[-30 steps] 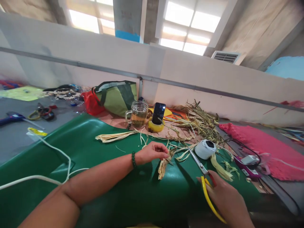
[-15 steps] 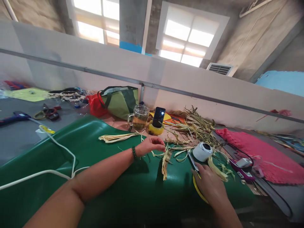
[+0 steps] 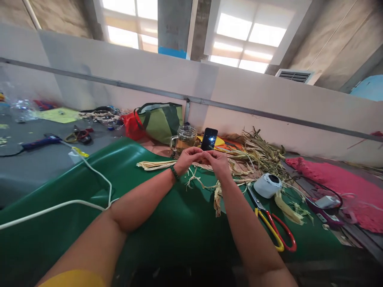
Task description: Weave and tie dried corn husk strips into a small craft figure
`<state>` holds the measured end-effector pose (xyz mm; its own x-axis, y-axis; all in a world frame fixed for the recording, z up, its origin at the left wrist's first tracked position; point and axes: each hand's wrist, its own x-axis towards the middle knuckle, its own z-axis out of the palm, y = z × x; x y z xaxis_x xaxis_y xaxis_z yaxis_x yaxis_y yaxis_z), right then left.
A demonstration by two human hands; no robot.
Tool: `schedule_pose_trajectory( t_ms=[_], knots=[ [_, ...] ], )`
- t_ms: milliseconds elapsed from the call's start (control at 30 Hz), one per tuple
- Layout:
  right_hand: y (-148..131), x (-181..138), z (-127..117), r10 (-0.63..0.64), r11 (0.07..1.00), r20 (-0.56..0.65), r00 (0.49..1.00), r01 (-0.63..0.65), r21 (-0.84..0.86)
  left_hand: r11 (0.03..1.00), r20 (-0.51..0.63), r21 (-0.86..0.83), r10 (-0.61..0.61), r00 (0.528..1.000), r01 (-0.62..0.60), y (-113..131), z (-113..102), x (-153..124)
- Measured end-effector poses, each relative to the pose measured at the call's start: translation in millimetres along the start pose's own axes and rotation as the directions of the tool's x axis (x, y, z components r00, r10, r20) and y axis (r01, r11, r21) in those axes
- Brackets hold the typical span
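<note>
My left hand point(image 3: 188, 157) and my right hand point(image 3: 220, 162) are raised together over the green mat point(image 3: 89, 187), fingertips meeting. Both pinch a thin dried husk strip point(image 3: 196, 180) that dangles below them with a knot in it. A green bead bracelet point(image 3: 174, 172) circles my left wrist. A dried husk piece point(image 3: 217, 198) lies on the mat under my right forearm. The scissors point(image 3: 272, 223), with one yellow and one red handle, rest on the mat to the right, untouched.
A white tape roll point(image 3: 267, 185) sits beside the scissors. Behind my hands stand a glass mug point(image 3: 183, 140), a phone point(image 3: 209, 139) and a pile of dried stalks point(image 3: 260, 153). A green bag point(image 3: 158, 119), a white cable point(image 3: 74, 199) and a pink cloth point(image 3: 338, 179) are around.
My right hand let go of the scissors, which now lie on the mat, and moved up to join my left hand on the husk strip. The left hand lifted slightly.
</note>
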<state>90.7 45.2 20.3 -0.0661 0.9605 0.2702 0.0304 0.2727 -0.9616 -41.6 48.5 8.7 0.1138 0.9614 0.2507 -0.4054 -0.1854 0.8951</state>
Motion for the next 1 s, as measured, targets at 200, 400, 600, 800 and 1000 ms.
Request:
schedule_pose_trajectory(
  t_ms=[200,400,600,800,1000],
  knots=[
    [24.0,12.4,-4.0,0.256,0.841,0.135,0.957,-0.290,0.457,0.985,0.011,0.156,0.071,0.997,-0.071,-5.4,-2.0,4.0],
    [30.9,13.7,-8.0,0.252,0.825,0.170,0.953,-0.303,0.477,0.944,0.061,0.292,0.140,0.988,-0.152,-10.7,-11.0,9.3],
    [26.1,7.9,-7.0,0.156,0.862,0.127,0.980,-0.197,0.468,0.932,0.078,0.313,0.167,0.983,-0.183,-5.4,-11.0,8.6],
    [25.8,11.2,-8.1,0.127,0.873,0.112,0.986,-0.165,0.459,0.967,0.063,0.241,0.065,0.996,-0.079,-4.0,-10.8,7.9],
    [27.5,13.1,-4.9,0.075,0.915,0.036,0.997,-0.083,0.395,0.976,-0.040,0.215,-0.039,0.998,0.046,-4.6,-13.0,10.2]
  ],
)
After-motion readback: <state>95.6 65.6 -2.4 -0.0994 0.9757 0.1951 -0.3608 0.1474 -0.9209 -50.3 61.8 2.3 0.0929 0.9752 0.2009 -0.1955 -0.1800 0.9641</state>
